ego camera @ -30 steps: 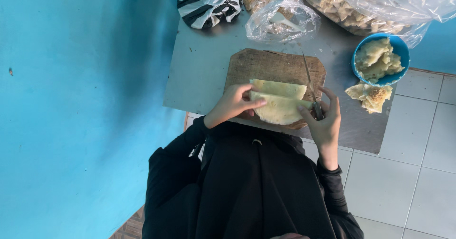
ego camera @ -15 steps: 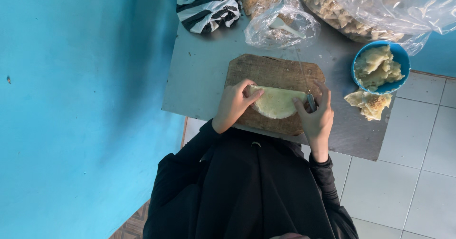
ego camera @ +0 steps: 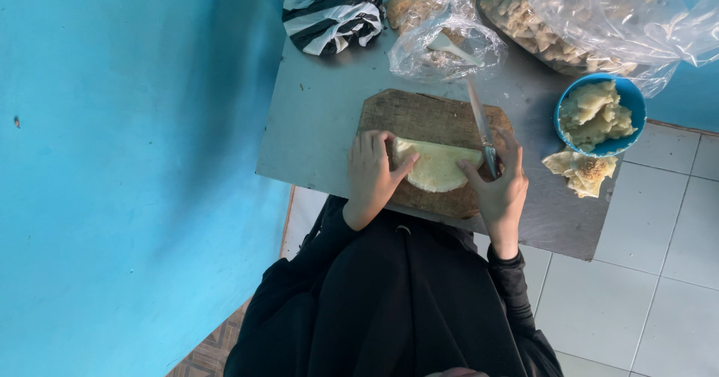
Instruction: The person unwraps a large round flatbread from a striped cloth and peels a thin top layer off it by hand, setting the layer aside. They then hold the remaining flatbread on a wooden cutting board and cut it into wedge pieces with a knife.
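A pale yellow, half-round folded sheet of dough (ego camera: 437, 166) lies on the brown wooden cutting board (ego camera: 419, 115), near the board's front edge. The left hand (ego camera: 372, 173) rests flat on the left end of the dough, its fingers spread and pressing down, not closed around anything. The right hand (ego camera: 500, 186) grips the handle of a thin knife with a long blade (ego camera: 479, 119), and its forefinger touches the right end of the dough; the blade points away from the person, across the board's right side.

The dough looks soft, thin and light, so it probably bends and tears easily if lifted by one corner. I judge it is best held flat with open fingers, or taken along the folded straight edge with both hands. Its surface may be a little sticky or floury; this cannot be told.

Right of the board stand a round blue bowl of pale filling (ego camera: 599, 113) and a small heap of folded pieces (ego camera: 583, 172) on the grey worktop (ego camera: 314, 122). Behind the board lie clear plastic bags (ego camera: 449, 40) and a black-and-white striped cloth (ego camera: 331, 8).
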